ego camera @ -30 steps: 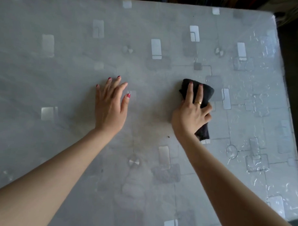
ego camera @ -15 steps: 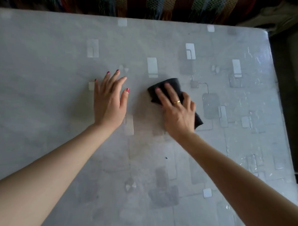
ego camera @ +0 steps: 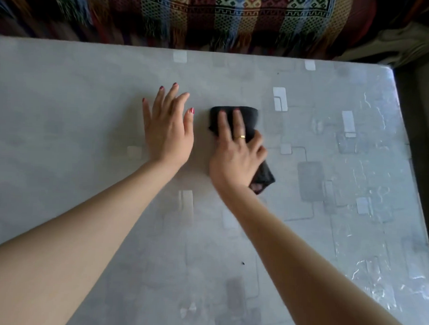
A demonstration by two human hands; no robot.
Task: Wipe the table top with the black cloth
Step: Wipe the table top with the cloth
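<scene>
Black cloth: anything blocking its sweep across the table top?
Only the left hand, flat on the table top just left of the black cloth under the right hand. Elsewhere nothing visible obstructs.

The right hand (ego camera: 235, 151) is pressing a folded black cloth (ego camera: 246, 115) flat against the grey table top (ego camera: 64, 108) at mid-frame, fingers lying over it. Just left, the left hand (ego camera: 168, 131) is resting palm-down, fingers spread. A patterned woven textile (ego camera: 213, 14) is filling the frame's top edge.

The one head-worn camera looks steeply down and forward, close over the table top (ego camera: 89, 97).
</scene>
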